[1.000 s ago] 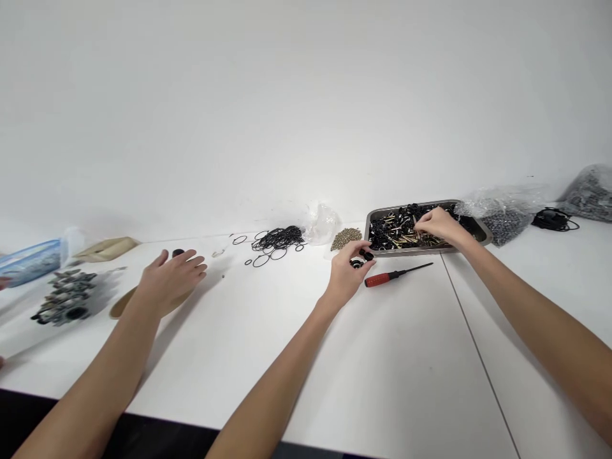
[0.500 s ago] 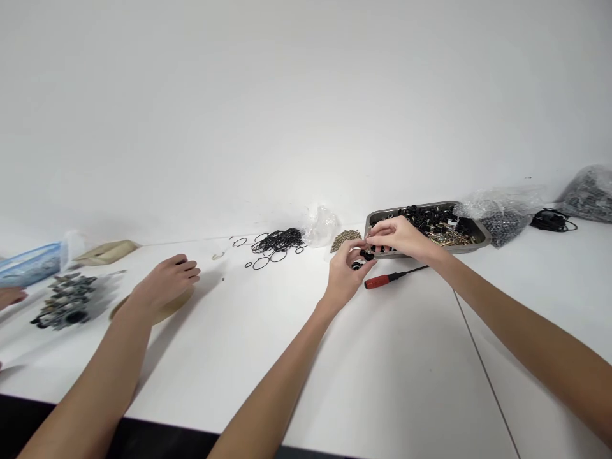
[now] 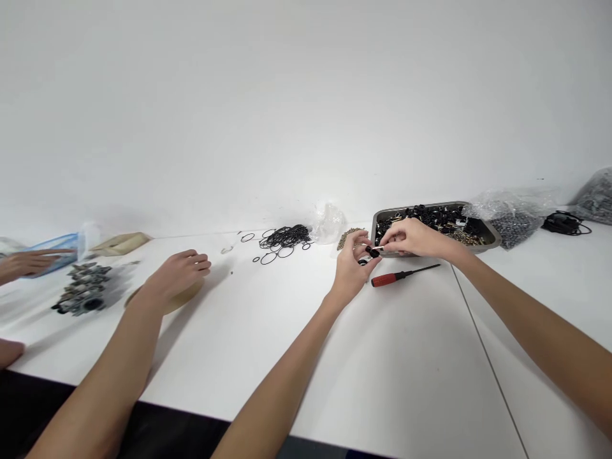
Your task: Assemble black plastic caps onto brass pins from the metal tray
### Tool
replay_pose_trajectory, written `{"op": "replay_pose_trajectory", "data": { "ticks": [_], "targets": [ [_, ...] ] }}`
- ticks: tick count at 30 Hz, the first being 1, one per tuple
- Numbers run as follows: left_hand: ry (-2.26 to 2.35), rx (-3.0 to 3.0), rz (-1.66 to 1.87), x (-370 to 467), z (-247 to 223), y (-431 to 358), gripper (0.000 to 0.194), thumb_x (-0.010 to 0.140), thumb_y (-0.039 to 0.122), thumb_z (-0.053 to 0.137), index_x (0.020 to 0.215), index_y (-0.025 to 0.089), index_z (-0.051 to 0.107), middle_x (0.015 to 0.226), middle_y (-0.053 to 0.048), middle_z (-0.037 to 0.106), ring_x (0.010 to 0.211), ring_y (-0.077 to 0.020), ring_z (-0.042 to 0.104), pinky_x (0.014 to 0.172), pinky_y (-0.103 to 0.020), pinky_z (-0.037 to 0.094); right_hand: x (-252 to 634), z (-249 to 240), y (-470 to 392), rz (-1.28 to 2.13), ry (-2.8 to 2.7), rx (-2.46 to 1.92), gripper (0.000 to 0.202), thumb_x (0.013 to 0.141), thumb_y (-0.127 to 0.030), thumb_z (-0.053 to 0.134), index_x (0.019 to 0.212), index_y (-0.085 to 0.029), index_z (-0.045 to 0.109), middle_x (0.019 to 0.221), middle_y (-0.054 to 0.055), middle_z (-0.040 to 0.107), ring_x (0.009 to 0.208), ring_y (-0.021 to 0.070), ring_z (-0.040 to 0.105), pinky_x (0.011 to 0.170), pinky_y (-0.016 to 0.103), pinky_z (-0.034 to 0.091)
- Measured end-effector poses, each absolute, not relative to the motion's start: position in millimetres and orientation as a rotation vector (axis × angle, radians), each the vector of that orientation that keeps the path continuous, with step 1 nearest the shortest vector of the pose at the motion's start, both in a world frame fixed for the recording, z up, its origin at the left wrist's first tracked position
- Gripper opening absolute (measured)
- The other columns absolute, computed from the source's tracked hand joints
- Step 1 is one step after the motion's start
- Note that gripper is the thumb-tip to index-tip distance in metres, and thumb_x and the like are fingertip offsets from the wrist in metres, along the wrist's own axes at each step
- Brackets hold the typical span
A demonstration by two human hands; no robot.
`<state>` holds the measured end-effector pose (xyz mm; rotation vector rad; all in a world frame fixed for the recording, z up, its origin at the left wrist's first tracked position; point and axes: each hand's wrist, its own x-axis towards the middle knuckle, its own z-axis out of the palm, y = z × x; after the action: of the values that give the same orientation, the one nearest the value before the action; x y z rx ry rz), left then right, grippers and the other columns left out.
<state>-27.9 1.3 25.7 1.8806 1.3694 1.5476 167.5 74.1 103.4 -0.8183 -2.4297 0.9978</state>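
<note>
My left hand (image 3: 350,271) is closed, with a small black part (image 3: 372,253) pinched between thumb and fingers. Close against it, my right hand (image 3: 414,237) pinches a thin, light-coloured metal piece (image 3: 378,248) that meets the black part; its exact kind is too small to make out. Both hands are just in front of a metal tray (image 3: 492,240) holding black parts and brass-coloured pieces. Below them on the table lies a screwdriver (image 3: 385,280) with a red handle. Another small black ring-like part (image 3: 363,262) shows behind my left hand.
Black rubber rings (image 3: 287,237) and a crumpled clear bag (image 3: 327,224) lie left of a brass-coloured pile (image 3: 350,237). Bags of dark parts (image 3: 514,228) and a black cable (image 3: 564,223) are rightward. Co-workers' hands (image 3: 179,275) are at left, near a metal assembly (image 3: 83,290).
The metal piece in my right hand has tipped from upright to nearly level against the black part. The view has shifted slightly left. At far left, a co-worker's hand now reaches over the blue bag.
</note>
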Motion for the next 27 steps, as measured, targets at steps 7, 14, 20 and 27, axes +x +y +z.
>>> {"op": "replay_pose_trajectory", "data": {
  "ticks": [7, 14, 20, 27],
  "targets": [
    [1.242, 1.822, 1.532, -20, 28, -3, 0.049, 0.080, 0.035, 0.078, 0.120, 0.026, 0.053, 0.107, -0.006, 0.062, 0.096, -0.0187, 0.070, 0.092, -0.038, 0.060, 168, 106, 73, 0.803, -2.496, -0.811, 0.017, 0.081, -0.021, 0.065, 0.084, -0.021, 0.081, 0.084, 0.005, 0.070, 0.073, 0.0151, 0.059, 0.062, 0.026, 0.040],
    [1.206, 1.794, 1.503, -13, 33, -8, 0.042, 0.078, 0.021, 0.077, 0.114, 0.022, 0.056, 0.107, -0.006, 0.064, 0.096, -0.0168, 0.070, 0.092, -0.032, 0.060, 164, 105, 70, 0.782, -2.519, -0.752, 0.015, 0.079, -0.016, 0.065, 0.083, -0.021, 0.079, 0.084, 0.003, 0.070, 0.075, 0.0151, 0.061, 0.064, 0.025, 0.043],
    [1.187, 1.736, 1.544, -13, 32, -7, 0.052, 0.077, 0.024, 0.078, 0.122, 0.023, 0.051, 0.113, -0.007, 0.066, 0.100, -0.0179, 0.071, 0.089, -0.032, 0.061, 156, 110, 54, 0.946, -2.391, -0.754, 0.022, 0.080, -0.014, 0.066, 0.099, -0.019, 0.075, 0.092, 0.004, 0.071, 0.077, 0.0146, 0.065, 0.067, 0.024, 0.049],
    [1.319, 1.797, 1.581, -34, 37, 1, 0.029, 0.080, 0.037, 0.077, 0.102, 0.019, 0.069, 0.100, -0.007, 0.071, 0.093, -0.0186, 0.069, 0.091, -0.036, 0.061, 165, 119, 60, 1.017, -2.236, -0.735, 0.022, 0.087, -0.028, 0.066, 0.104, -0.019, 0.074, 0.110, 0.008, 0.074, 0.093, 0.0188, 0.069, 0.079, 0.028, 0.054]
  ]
}}
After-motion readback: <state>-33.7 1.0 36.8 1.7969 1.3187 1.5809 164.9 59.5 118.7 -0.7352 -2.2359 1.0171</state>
